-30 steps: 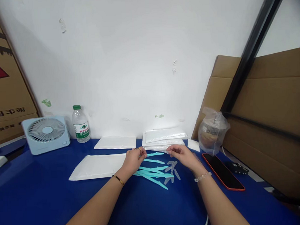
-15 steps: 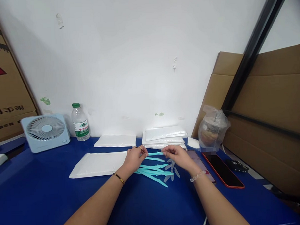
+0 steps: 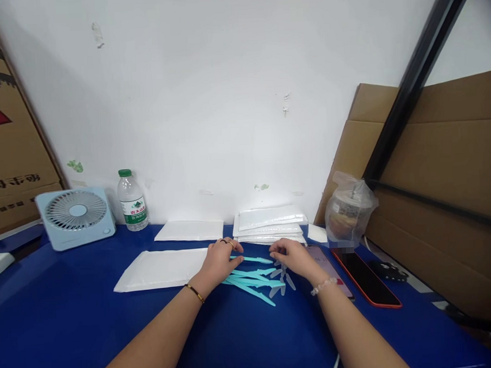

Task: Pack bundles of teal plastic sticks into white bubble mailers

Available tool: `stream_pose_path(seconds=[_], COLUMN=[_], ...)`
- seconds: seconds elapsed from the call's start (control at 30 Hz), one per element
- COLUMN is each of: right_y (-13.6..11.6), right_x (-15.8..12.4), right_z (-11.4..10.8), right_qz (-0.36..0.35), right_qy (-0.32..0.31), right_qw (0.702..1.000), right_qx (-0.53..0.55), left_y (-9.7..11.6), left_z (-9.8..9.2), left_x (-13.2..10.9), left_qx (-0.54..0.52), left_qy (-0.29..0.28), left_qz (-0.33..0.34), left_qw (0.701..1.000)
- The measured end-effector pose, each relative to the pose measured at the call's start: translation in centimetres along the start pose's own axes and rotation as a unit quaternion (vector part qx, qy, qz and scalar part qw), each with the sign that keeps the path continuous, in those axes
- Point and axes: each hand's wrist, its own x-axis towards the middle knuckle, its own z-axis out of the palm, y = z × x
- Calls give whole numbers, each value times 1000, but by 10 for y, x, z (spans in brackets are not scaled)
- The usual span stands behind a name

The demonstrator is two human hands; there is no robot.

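1. Plainly, both hands work close together over a blue table (image 3: 219, 337), the left hand (image 3: 222, 261) and the right hand (image 3: 292, 256) a short gap apart.
2. The left hand's fingers curl, thumb low and near the index finger, at the near end of a single turquoise stick (image 3: 259, 260).
3. The right hand's thumb and index finger bend toward each other, with a narrow gap at most, just beyond that stick's tip; at this size I cannot tell whether either hand grips anything.
4. Nearer the person, several turquoise sticks (image 3: 256, 283) lie crossed in a loose pile.
5. Small translucent pieces (image 3: 290, 281) lie scattered by the pile's tips, below the right hand.
6. A white padded envelope (image 3: 162, 269) lies left of the left hand; a stack of white packets (image 3: 269, 220) sits behind both hands.
7. A lit phone (image 3: 327, 262) lies beside the right wrist.
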Motion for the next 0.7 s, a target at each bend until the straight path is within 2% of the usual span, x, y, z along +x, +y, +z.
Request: stream_pose_path(seconds=[0.1, 0.23, 0.33, 0.47, 0.6, 0.7], right_y=[9, 11, 10, 12, 13, 12], right_x=[-3, -5, -6, -9, -10, -8], right_z=[-7, -7, -6, -11, -14, -11], right_qz=[11, 32, 31, -7, 4, 4], right_qy=[-16, -65, -79, -84, -121, -102], right_qw=[996, 996, 996, 996, 992, 993], right_qx=[-83, -58, -27, -19, -27, -63], left_y=[3, 9, 10, 6, -1, -6], left_z=[0, 1, 1, 1, 4, 8], left_x=[-4, -8, -7, -3, -1, 1], left_qx=[-11, 0, -2, -36, -71, -94], left_qy=[-70, -121, -109, -81, -61, -62], left_qz=[41, 50, 44, 27, -5, -18], left_qw=[997, 991, 993, 996, 996, 993])
